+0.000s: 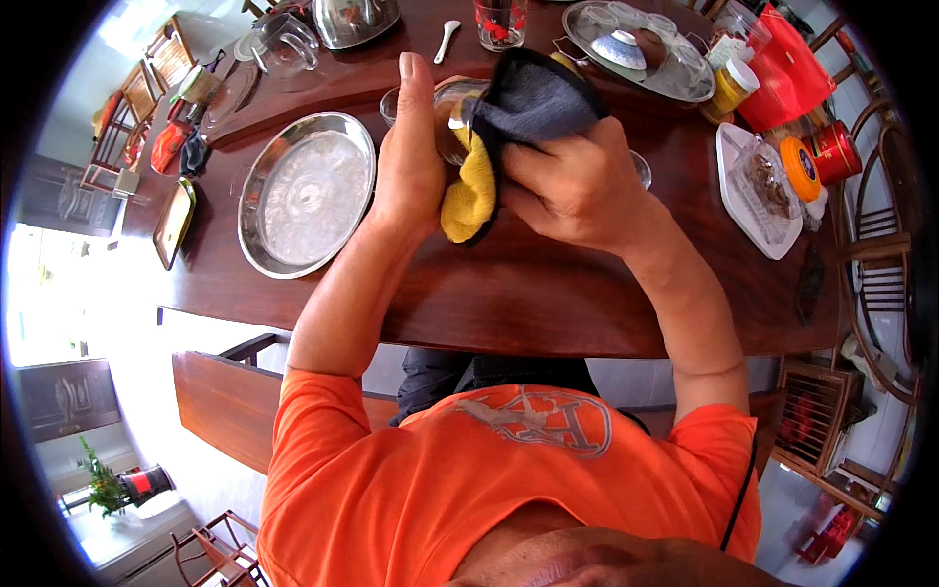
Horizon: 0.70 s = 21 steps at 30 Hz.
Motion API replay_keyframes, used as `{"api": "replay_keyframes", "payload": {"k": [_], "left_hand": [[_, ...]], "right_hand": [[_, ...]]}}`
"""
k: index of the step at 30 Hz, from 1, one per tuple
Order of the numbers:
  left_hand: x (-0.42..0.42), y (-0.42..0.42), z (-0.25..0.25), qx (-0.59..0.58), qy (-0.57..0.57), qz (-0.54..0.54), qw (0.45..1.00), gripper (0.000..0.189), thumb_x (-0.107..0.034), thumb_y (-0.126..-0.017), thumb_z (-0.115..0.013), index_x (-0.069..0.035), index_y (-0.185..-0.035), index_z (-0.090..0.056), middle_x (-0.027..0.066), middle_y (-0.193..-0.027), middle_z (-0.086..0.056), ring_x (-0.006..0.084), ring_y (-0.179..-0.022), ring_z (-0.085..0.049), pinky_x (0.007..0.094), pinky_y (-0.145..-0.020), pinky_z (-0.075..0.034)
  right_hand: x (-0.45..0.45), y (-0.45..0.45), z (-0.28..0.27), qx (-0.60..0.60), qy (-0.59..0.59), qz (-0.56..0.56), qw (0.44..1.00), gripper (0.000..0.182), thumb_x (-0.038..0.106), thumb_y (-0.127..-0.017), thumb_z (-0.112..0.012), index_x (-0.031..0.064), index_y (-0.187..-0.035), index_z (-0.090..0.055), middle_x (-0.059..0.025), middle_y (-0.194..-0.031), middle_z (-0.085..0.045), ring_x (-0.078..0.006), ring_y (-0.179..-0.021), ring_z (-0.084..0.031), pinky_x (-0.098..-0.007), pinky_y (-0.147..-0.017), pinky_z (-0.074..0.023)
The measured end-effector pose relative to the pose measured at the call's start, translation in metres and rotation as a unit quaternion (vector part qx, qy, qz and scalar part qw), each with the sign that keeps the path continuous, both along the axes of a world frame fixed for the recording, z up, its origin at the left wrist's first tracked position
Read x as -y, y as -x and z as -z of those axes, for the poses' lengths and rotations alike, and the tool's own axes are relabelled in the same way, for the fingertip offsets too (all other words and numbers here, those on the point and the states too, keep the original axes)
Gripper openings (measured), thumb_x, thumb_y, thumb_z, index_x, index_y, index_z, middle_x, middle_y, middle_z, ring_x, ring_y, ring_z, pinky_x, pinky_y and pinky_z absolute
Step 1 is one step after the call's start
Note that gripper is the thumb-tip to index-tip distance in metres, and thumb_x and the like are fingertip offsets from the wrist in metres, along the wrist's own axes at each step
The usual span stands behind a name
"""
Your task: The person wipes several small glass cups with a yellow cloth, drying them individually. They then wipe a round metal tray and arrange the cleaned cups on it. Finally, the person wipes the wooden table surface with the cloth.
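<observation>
Both my hands are raised above the dark wooden table [513, 308]. My left hand [412, 165], thumb pointing up, is closed around a clear glass vessel [449, 132]. Its exact shape is partly hidden by my fingers and the cloth. A grey and yellow cloth [543, 99] is bunched in my right hand [579, 183] and presses against the glass vessel's opening. The yellow side of the cloth hangs down between my hands. To the left of my left hand lies a round, shallow metal tray [308, 194].
Behind my hands are a white spoon [446, 40], a drinking glass with red pattern [501, 26] and a metal kettle [356, 22]. A glass pitcher [285, 45] stands far left. Right are a metal tray [678, 84] holding bowls, a white tray [733, 158] and several jars.
</observation>
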<state>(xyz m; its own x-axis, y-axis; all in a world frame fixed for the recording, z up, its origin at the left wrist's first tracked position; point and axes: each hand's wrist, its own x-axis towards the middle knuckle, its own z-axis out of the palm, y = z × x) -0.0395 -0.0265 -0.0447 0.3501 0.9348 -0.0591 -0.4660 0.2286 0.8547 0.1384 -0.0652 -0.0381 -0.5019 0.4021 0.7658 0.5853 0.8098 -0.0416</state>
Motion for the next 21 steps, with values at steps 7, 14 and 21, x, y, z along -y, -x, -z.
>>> {"api": "replay_keyframes", "payload": {"k": [7, 14, 21], "left_hand": [[0.012, -0.003, -0.003, -0.043, -0.039, -0.011, 0.998, 0.076, -0.071, -0.104, -0.033, -0.004, -0.107, -0.069, 0.0045, -0.096, -0.07, 0.0141, -0.085, -0.065, 0.0287, -0.078, -0.051], [-0.001, 0.004, 0.02, -0.165, -0.47, -0.136, 0.856, 0.064, -0.054, -0.109, -0.035, 0.005, -0.128, -0.053, 0.0143, -0.107, -0.063, 0.0224, -0.093, -0.061, 0.0341, -0.087, -0.049], [0.007, 0.006, -0.002, -0.147, -0.507, -0.028, 0.849, 0.085, -0.059, -0.099, -0.058, 0.003, -0.152, -0.035, 0.0161, -0.136, -0.049, 0.0246, -0.126, -0.05, 0.039, -0.111, -0.038]], "right_hand": [[0.007, 0.01, 0.008, -0.09, 0.027, -0.002, 0.996, 0.023, 0.004, -0.072, -0.075, 0.0068, -0.095, -0.071, -0.0066, -0.09, -0.067, -0.0319, -0.08, -0.068, -0.0412, -0.063, -0.0549], [0.028, 0.038, 0.012, -0.426, 0.299, -0.09, 0.849, 0.028, -0.012, -0.086, -0.061, -0.0005, -0.11, -0.072, -0.0084, -0.1, -0.075, -0.0122, -0.092, -0.069, -0.0293, -0.082, -0.0552], [0.043, 0.015, -0.014, -0.509, 0.432, -0.215, 0.712, 0.024, -0.004, -0.093, -0.063, -0.0018, -0.114, -0.072, -0.0035, -0.106, -0.076, -0.009, -0.097, -0.068, -0.0275, -0.085, -0.0551]]}}
